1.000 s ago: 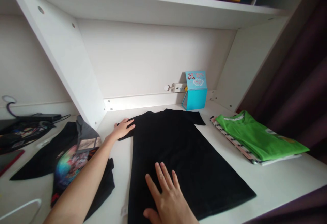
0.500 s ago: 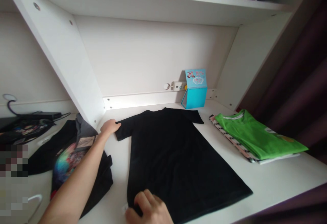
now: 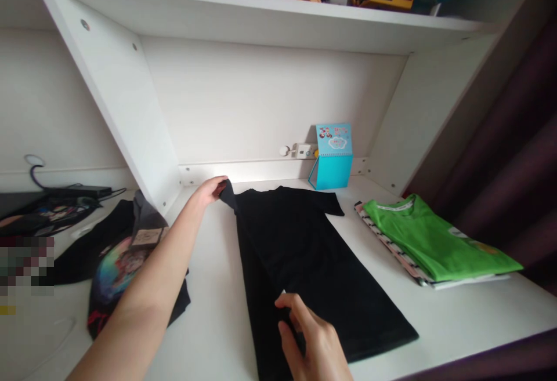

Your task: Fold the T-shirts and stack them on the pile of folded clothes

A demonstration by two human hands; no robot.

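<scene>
Nearest, the right hand (image 3: 311, 334) keeps its thumb and bent fingers close together, and it pinches the left side edge of a black T-shirt (image 3: 322, 271). This T-shirt lies in the middle of the white table (image 3: 217, 317), with its left side lifted and turned inward. To the left, dark printed clothes (image 3: 115, 276) are partly hidden by the forearm; to the right, a green shirt (image 3: 435, 242) lies folded on other garments. Farther, the left hand (image 3: 212, 189) grips the raised left sleeve (image 3: 227, 195) firmly. At the far side stands a blue calendar (image 3: 334, 171).
</scene>
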